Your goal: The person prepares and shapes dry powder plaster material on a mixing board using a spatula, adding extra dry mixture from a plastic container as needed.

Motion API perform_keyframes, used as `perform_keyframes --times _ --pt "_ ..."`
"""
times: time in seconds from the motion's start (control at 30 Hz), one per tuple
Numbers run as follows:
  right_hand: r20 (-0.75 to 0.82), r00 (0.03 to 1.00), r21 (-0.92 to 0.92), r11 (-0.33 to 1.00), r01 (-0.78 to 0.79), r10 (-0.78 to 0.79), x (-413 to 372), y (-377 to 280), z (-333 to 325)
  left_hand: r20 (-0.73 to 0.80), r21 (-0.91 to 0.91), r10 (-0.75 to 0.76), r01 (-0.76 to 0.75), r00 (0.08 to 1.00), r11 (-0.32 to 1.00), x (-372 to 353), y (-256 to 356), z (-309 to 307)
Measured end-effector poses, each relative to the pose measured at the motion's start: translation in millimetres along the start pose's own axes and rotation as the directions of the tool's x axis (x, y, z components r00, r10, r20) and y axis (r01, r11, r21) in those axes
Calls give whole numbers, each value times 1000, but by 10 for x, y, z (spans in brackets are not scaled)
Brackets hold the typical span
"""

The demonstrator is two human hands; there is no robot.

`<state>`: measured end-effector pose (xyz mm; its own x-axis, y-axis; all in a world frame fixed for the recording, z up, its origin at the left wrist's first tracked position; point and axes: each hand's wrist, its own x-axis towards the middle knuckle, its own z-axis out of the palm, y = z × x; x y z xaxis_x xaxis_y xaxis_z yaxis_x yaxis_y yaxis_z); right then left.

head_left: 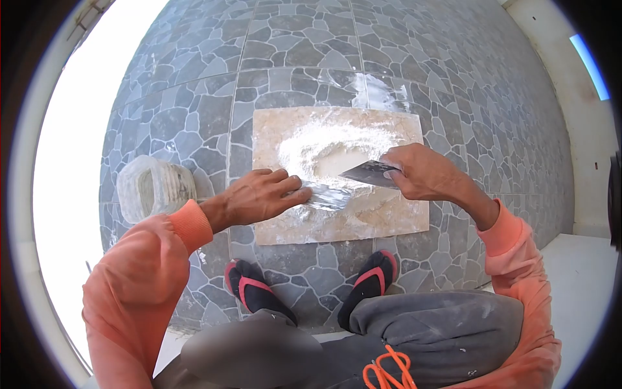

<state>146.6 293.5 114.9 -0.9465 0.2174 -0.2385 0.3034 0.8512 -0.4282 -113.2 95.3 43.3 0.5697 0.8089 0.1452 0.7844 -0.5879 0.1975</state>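
A mound of white powder (295, 144) lies in a ring on a square tan board (405, 223), around a smooth, pale, wet-looking middle. My left hand (259, 196) is closed on a flat metal scraper (329, 198) whose blade lies at the near side of the ring, smeared white. My right hand (424, 172) grips a second, darker scraper (369, 173). Its blade points left and reaches over the right side of the pale middle. White dust coats the right fingertips. Both handles are mostly hidden by the fingers.
A cut-open translucent plastic container (176, 187) stands left of the board on the grey stone-pattern tile floor (291, 45). White smears (382, 94) mark the tiles beyond the board. My feet in flip-flops (253, 285) are close to its near edge. A pale wall (551, 71) rises at the right.
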Motion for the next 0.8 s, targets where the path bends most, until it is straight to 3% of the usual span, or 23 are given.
perform_keyframes --times 0.1,0.17,0.33,0.43,0.6,0.7,0.8 --pt "117 937 49 941 -335 328 67 42 -202 130 -135 -45 62 991 989 -178 32 -17" --pt "69 919 110 913 -394 388 53 388 -119 191 -179 -39 74 981 981 -336 56 39" --pt "34 858 396 781 -483 513 -87 1211 61 312 -257 -30 115 950 960 -714 133 283" --pt "126 722 717 440 -540 681 -279 1590 163 371 -257 -22 126 928 958 -825 210 350" --pt "252 567 859 89 -504 784 -851 2253 520 414 -256 -18 135 910 957 -912 290 377" --pt "301 487 843 10 -538 820 -1099 2259 708 418 -262 -23 144 908 954 -944 301 372" --pt "341 470 849 -51 -527 814 -1221 2383 923 402 -274 -20 141 915 951 -962 304 389"
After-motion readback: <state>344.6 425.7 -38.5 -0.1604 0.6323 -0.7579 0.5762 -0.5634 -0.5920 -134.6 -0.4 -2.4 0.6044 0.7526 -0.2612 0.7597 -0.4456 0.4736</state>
